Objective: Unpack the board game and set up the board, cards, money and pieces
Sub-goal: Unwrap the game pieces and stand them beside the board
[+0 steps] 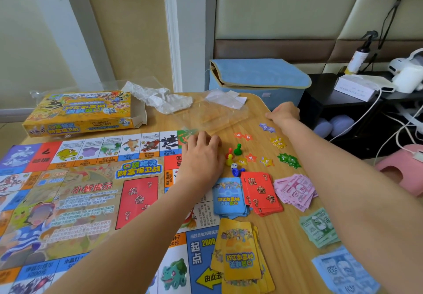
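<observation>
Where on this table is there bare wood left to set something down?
Bare wood shows between the game box and the board's far edge, and by the table's right edge past the green star tokens. It is crowded right of the board: pawns, red cards, blue cards, pink money.

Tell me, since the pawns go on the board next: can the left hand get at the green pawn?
Probably yes. The left hand rests at the board's edge right beside the green pawn, which stands upright with nothing over it; only the red pawn and yellow pawn stand close by.
</observation>
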Demonstrator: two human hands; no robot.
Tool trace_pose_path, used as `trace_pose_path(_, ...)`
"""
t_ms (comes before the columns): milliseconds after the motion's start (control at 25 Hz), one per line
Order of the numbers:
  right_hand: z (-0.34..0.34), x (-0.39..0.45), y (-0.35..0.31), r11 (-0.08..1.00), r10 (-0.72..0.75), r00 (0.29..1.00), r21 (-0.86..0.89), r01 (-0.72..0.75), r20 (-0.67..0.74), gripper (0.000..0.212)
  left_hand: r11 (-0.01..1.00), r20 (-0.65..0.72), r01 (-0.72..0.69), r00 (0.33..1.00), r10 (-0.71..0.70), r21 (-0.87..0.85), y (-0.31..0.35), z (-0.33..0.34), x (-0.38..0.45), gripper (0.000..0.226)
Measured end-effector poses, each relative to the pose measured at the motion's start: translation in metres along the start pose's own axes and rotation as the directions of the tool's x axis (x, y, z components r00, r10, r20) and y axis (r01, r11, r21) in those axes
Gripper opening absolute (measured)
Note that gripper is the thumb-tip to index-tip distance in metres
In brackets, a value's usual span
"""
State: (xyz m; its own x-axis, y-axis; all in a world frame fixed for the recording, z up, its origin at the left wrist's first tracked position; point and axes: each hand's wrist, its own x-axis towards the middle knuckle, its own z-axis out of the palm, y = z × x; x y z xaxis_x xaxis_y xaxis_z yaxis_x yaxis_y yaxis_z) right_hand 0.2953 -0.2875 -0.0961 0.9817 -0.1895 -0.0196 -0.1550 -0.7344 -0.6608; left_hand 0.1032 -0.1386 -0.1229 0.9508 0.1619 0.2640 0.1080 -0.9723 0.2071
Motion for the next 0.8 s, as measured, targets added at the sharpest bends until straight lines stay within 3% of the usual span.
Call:
trace_pose_path(160,0.007,0.002,-0.001,0.995,0.076,0.993,0.077,-0.069,-0.095,0.036,1.000,0.000,0.006,1.000,-0.006,0.000,-0.001,0.000,0.001,0.035)
trace_pose_path(320,0.010,0.004,-0.001,0.999,-0.037,0.995,-0.020,0.035,-0.098,0.025,1.000,0.000,0.007,1.000,-0.007,-0.002,-0.001,0.001,0.000,0.035)
trace_pose_path(520,0.002,0.006,0.004,0.934,-0.266,0.963,-0.235,0.270,0.047,0.027,1.000,-0.001,0.000,1.000,0.000,-0.008,-0.001,0.000,0.000,0.035)
trace_pose_path(800,-0.006,0.000,0.014,0.911,-0.385,0.901,-0.070,0.405,0.200,0.016,1.000,-0.007,0.004,1.000,-0.004,-0.003,-0.001,0.001,0.000,0.035)
